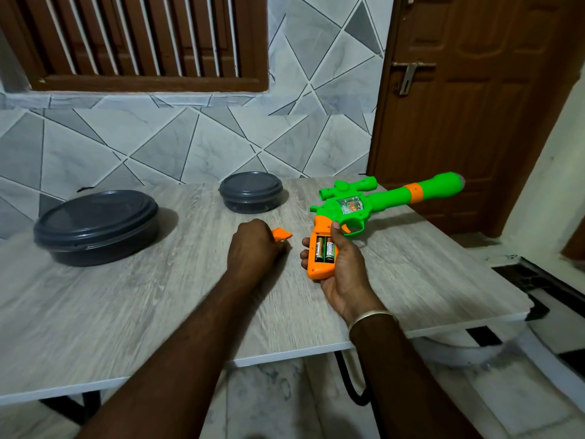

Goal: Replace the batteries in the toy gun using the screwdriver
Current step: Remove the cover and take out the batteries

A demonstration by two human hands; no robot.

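On a grey wood-grain table [126, 312], seen from above through a head-worn camera, a person works with both bare hands. The right hand [345, 274] grips the orange handle of a green and orange toy gun [380, 201], fingers wrapped behind the handle and thumb lying along its right edge. The gun's long green barrel points away to the upper right, reaching past the table's far edge; whether the gun touches the tabletop cannot be told. The handle's compartment lies open, showing two batteries [324, 248] side by side inside it. A thin metal bangle [372, 318] circles the right wrist.

The left hand [253, 245] sits just left of the handle, back toward the camera, fingers curled around a small flat orange plastic piece [281, 233] that sticks out on the hand's right side.

Farther left stands a large dark grey lidded container [95, 226]; a smaller one [250, 191] stands near the table's far edge. Behind are a grey tiled wall [190, 137], a brown slatted window shutter [142, 36] and a brown wooden door [468, 106].
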